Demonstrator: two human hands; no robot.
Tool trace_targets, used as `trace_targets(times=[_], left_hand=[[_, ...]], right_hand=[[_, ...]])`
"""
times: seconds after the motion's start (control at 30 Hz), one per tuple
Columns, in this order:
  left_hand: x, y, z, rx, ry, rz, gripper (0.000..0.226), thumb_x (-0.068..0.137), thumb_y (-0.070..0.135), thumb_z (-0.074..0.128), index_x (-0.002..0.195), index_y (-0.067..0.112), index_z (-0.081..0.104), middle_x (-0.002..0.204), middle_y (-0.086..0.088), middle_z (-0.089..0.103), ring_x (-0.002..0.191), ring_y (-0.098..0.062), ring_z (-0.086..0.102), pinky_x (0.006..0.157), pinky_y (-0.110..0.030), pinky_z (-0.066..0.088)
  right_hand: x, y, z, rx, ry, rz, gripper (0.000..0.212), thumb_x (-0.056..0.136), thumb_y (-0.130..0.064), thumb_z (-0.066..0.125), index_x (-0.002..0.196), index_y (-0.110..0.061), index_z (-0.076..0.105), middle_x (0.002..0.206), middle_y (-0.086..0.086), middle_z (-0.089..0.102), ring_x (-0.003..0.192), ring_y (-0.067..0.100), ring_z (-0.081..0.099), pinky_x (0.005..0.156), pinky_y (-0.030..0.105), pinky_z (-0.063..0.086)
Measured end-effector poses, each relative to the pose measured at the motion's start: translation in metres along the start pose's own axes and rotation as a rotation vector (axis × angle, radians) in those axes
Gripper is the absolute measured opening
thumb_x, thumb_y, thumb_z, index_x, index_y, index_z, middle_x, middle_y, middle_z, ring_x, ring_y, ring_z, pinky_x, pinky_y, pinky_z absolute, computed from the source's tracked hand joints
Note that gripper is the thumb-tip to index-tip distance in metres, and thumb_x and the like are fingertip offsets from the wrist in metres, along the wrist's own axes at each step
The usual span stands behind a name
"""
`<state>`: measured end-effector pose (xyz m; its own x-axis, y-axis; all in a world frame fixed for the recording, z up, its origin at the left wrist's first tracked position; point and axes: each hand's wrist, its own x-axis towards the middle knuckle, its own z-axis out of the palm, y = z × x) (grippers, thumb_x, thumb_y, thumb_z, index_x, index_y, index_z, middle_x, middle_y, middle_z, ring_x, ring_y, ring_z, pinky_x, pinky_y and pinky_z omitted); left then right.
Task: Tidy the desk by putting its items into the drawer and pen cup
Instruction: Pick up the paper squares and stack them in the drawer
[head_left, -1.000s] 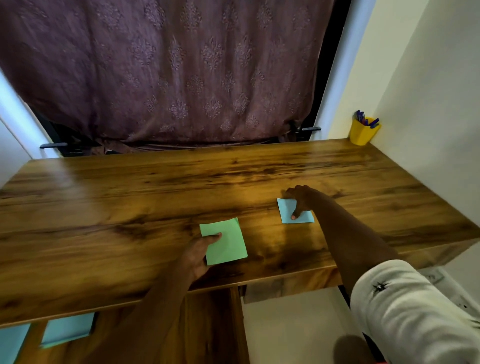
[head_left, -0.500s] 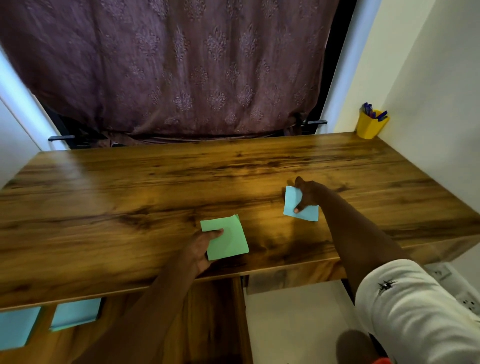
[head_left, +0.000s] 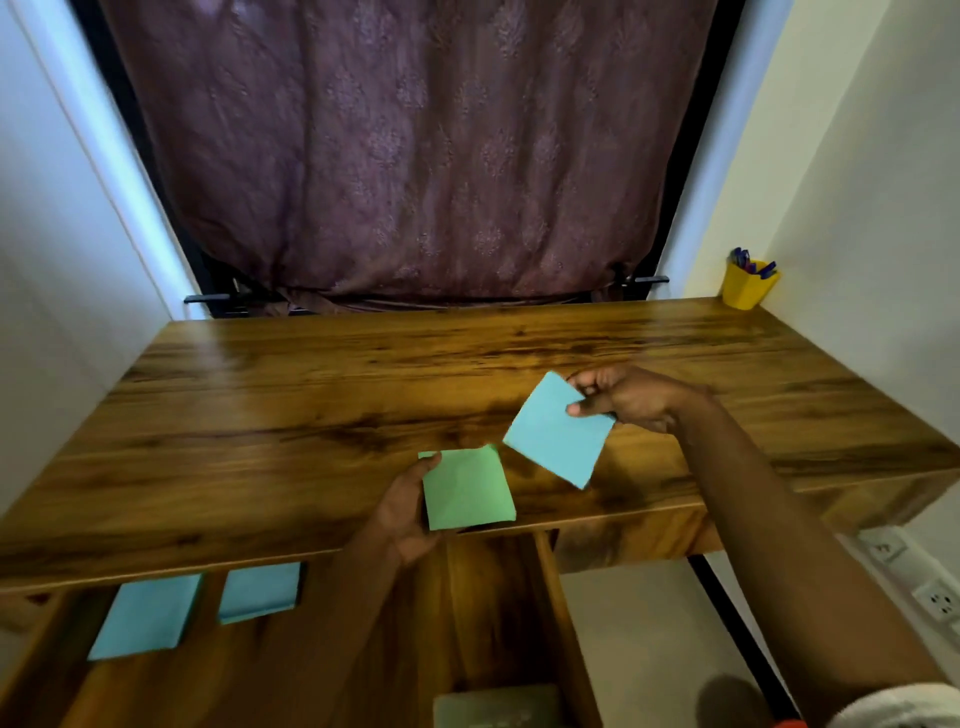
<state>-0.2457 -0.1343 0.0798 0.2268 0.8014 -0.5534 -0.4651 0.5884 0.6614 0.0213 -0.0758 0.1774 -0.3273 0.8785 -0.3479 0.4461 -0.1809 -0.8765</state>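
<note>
My left hand grips a green sticky-note pad by its left edge, just above the front edge of the wooden desk. A blue sticky-note pad is lifted off the desk and tilted, pinched at its upper right corner by my right hand. The two pads are close, nearly touching at a corner. Below the desk's front edge the drawer stands pulled out. A yellow pen cup with several pens sits in the far right corner.
Two blue pads lie in the drawer's left part, and a dark green item lies nearer me. A purple curtain hangs behind the desk. Walls close both sides; wall sockets are at lower right.
My right hand has lifted the blue pad off the desk and brought it toward me and left. My left hand has drawn the green pad to the desk's front edge. More of the drawer shows.
</note>
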Motion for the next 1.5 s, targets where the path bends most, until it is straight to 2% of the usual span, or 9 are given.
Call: trace_targets(times=[0.17,0.3,0.57,0.7,0.8,0.93,1.07,1.37,1.5], left_hand=[[-0.04,0.008,-0.038,-0.04,-0.181,-0.045,0.056,0.094,0.055,0.038,0.112,0.009,0.065,0.098,-0.014,0.072,0.077,-0.028,0.071,0.057,-0.034,0.057],[-0.068,0.017,-0.069,0.041,-0.237,-0.001,0.051,0.087,0.052,0.049,0.113,0.012,0.067,0.115,-0.016,0.067,0.096,-0.03,0.067,0.088,-0.044,0.05],[-0.109,0.031,-0.135,0.095,-0.132,0.083,0.025,0.085,0.01,0.061,0.11,0.006,0.059,0.101,-0.014,0.069,0.089,-0.028,0.066,0.058,-0.032,0.058],[-0.121,0.035,-0.159,0.094,-0.111,0.077,0.017,0.09,0.008,0.056,0.107,0.006,0.059,0.103,-0.014,0.067,0.09,-0.027,0.064,0.053,-0.028,0.056],[-0.127,0.037,-0.178,0.089,-0.116,0.084,0.02,0.092,0.011,0.054,0.111,0.007,0.058,0.108,-0.016,0.065,0.093,-0.028,0.062,0.054,-0.029,0.056],[-0.132,0.037,-0.196,0.064,-0.117,0.104,0.021,0.093,0.014,0.054,0.112,0.006,0.059,0.107,-0.015,0.067,0.092,-0.028,0.064,0.059,-0.032,0.058],[-0.129,0.034,-0.21,0.093,-0.03,0.118,0.024,0.092,0.02,0.057,0.112,0.007,0.058,0.108,-0.015,0.067,0.092,-0.027,0.065,0.069,-0.035,0.058],[-0.123,0.01,-0.251,0.117,0.154,0.06,0.035,0.087,0.026,0.062,0.117,0.009,0.057,0.112,-0.017,0.065,0.103,-0.034,0.062,0.087,-0.052,0.052],[-0.125,-0.013,-0.281,0.22,0.45,0.205,0.019,0.089,0.013,0.062,0.107,0.01,0.06,0.109,-0.01,0.061,0.098,-0.027,0.059,0.074,-0.041,0.053]], right_hand=[[0.002,-0.046,0.111,-0.378,-0.099,-0.049,0.021,0.081,-0.008,0.071,0.101,-0.014,0.065,0.092,-0.001,0.069,0.082,0.009,0.064,0.063,0.016,0.048],[0.01,-0.063,0.174,-0.479,-0.048,-0.061,0.025,0.081,-0.01,0.071,0.105,-0.01,0.064,0.105,0.008,0.068,0.091,0.015,0.062,0.066,0.02,0.046],[0.008,-0.075,0.267,-0.475,0.068,-0.228,0.029,0.081,-0.015,0.072,0.108,-0.017,0.064,0.103,-0.007,0.062,0.093,0.009,0.059,0.075,0.023,0.05],[0.003,-0.071,0.291,-0.221,0.36,-0.301,0.033,0.08,-0.014,0.072,0.112,-0.016,0.063,0.106,-0.005,0.061,0.097,0.007,0.056,0.077,0.018,0.045],[-0.009,-0.052,0.305,0.086,0.519,-0.173,0.023,0.083,-0.015,0.07,0.105,-0.01,0.064,0.1,0.001,0.063,0.092,0.011,0.057,0.071,0.017,0.045],[-0.019,-0.033,0.341,0.236,0.358,-0.003,0.022,0.084,-0.018,0.07,0.1,-0.006,0.063,0.084,0.001,0.062,0.071,0.012,0.058,0.054,0.019,0.045],[-0.008,-0.029,0.362,0.365,0.394,-0.019,0.01,0.082,-0.007,0.07,0.088,-0.007,0.062,0.074,0.004,0.062,0.057,0.012,0.054,0.046,0.019,0.044],[0.021,-0.001,0.4,0.438,0.17,0.242,0.012,0.082,-0.016,0.072,0.084,-0.019,0.061,0.08,-0.003,0.066,0.07,0.006,0.059,0.056,0.019,0.044],[0.036,0.017,0.432,0.426,0.186,0.278,0.017,0.081,-0.015,0.073,0.09,-0.015,0.059,0.094,0.004,0.068,0.078,0.013,0.062,0.057,0.023,0.046]])
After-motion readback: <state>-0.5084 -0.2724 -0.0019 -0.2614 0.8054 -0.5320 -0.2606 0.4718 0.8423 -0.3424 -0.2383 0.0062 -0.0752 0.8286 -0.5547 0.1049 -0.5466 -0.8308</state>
